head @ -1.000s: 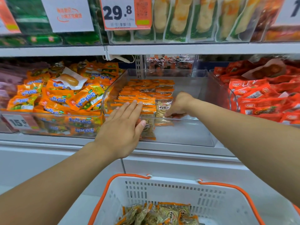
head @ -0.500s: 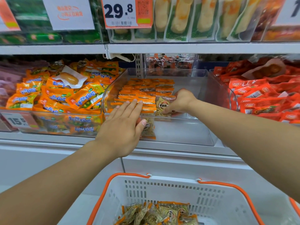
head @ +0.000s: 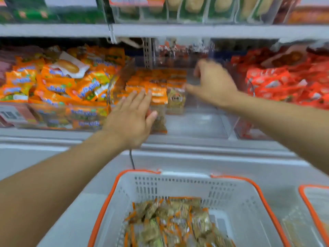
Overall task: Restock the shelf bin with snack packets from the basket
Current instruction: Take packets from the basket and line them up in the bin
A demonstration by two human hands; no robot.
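Orange packets (head: 156,93) lean on our flat left hand (head: 130,120); our right hand (head: 212,84), fingers loose and holding nothing, should fetch more from the basket (head: 249,202).

Both bare forearms are reaching forward from the lower corners of the view, the left from lower left, the right from the right edge. The left hand (head: 130,120) is lying palm down, fingers straight and together. The blurred right hand (head: 212,82) is hanging open, fingers loosely spread, thumb pointing left.
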